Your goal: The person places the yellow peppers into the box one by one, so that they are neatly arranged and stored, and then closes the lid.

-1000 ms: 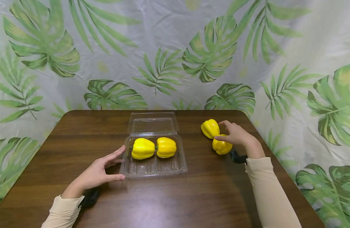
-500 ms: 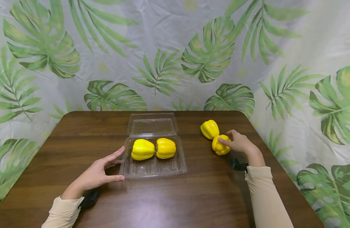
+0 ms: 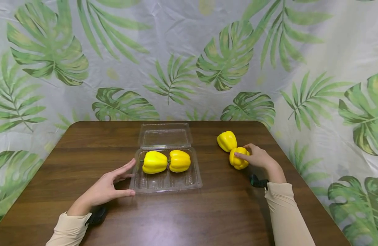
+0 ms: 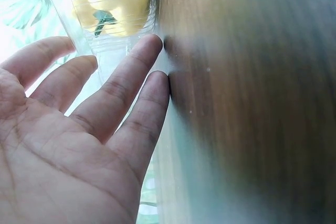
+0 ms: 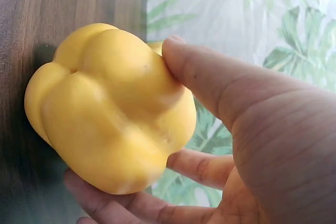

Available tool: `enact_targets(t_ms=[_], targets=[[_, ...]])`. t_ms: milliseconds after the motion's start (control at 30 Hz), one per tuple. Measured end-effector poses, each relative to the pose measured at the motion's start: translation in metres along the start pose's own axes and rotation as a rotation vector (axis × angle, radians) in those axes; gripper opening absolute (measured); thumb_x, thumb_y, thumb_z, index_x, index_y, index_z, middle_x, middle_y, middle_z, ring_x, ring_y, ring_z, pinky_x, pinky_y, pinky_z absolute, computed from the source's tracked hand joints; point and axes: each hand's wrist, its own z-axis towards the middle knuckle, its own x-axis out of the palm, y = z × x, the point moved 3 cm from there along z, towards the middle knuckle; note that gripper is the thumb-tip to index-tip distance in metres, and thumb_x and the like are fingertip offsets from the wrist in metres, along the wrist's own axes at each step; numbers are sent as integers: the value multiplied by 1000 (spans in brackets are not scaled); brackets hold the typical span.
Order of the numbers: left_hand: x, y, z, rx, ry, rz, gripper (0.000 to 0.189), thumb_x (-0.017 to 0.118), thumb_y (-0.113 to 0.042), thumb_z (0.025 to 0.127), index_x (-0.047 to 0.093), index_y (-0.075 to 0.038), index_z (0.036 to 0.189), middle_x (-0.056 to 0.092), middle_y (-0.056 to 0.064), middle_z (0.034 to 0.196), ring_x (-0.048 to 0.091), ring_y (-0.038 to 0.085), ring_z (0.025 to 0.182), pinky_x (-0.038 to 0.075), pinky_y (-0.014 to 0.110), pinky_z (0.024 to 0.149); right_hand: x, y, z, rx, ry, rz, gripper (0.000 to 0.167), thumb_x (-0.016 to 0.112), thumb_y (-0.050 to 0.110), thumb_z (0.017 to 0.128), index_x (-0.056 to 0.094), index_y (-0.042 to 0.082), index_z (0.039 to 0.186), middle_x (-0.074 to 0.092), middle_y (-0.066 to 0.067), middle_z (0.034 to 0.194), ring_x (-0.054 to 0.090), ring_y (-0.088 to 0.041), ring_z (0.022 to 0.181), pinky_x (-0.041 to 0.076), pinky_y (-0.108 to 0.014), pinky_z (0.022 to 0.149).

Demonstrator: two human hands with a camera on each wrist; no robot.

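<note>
My right hand (image 3: 261, 159) holds a yellow bell pepper (image 3: 238, 162) on the right of the table, thumb on one side and fingers round the other. Its lobed end faces the right wrist view, where the pepper (image 5: 105, 114) fills the space between thumb and fingers. Just behind it lies another yellow bell pepper (image 3: 227, 141). My left hand (image 3: 105, 186), fingers spread and fairly straight, is at the left edge of a clear plastic clamshell box (image 3: 176, 184). Inside the box lie two more yellow bell peppers, a left one (image 3: 154, 162) and a right one (image 3: 180, 161).
The box's clear lid (image 3: 165, 134) is folded back flat on the brown wooden table (image 3: 176, 218). Behind the table hangs a leaf-patterned curtain (image 3: 176, 51). A dark band (image 3: 97, 216) sits on the left wrist, by the sleeve.
My right hand has come down from over the near loose pepper and closed its thumb and fingers on it from the right. The left hand and the box have stayed put.
</note>
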Motion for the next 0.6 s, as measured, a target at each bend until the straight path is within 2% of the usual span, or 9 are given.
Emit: enact_targets(t_ms=[267, 600], targets=[[1, 3, 0, 4, 4, 4, 100, 90, -33, 89, 34, -14, 170, 32, 15, 175, 65, -2, 127, 47, 16, 108, -1, -1, -3, -24, 8, -3, 89, 66, 61, 100, 43, -5, 155, 50, -36, 156, 55, -51, 133, 50, -61, 107], [0, -4, 0, 21, 4, -7, 99, 90, -32, 89, 34, -14, 170, 33, 16, 175, 68, 4, 127, 47, 15, 108, -5, -5, -9, -36, -6, -22, 88, 76, 50, 95, 43, -6, 154, 55, -36, 150, 58, -48, 126, 51, -61, 105]])
